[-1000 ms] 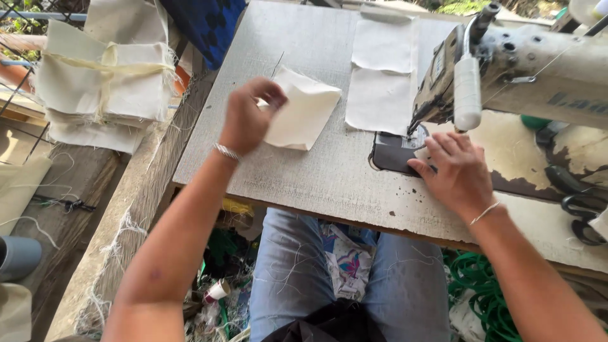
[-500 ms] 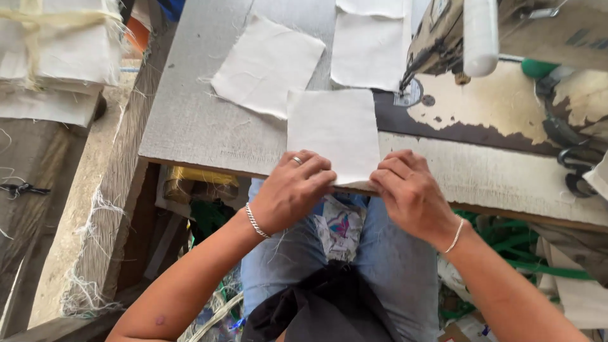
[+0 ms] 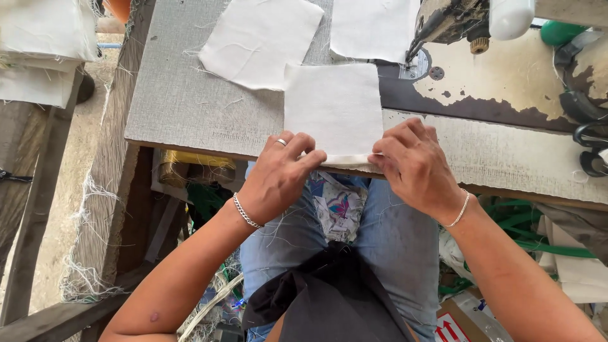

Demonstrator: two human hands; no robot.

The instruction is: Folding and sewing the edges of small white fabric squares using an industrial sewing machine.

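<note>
A square white cloth piece (image 3: 332, 107) lies on the grey worktable (image 3: 183, 101), its near edge folded over at the table's front edge. My left hand (image 3: 278, 174) pinches that folded edge on the left side; it wears a ring and a chain bracelet. On the right side, my right hand (image 3: 415, 164) pinches the same edge, with a thin bracelet on the wrist. The sewing machine's needle area (image 3: 421, 54) stands just beyond the cloth piece, at the upper right.
Two more white cloth pieces (image 3: 259, 38) (image 3: 370, 28) lie farther back on the table. The worn sewing machine bed (image 3: 500, 82) fills the right. A tied bundle of white cloth (image 3: 44, 44) rests at the far left. Green cords (image 3: 525, 221) hang under the table.
My view has dropped closer to the table. Both hands came together at the near edge of the cloth piece and folded it over; a second ago the left hand was lifting it farther back.
</note>
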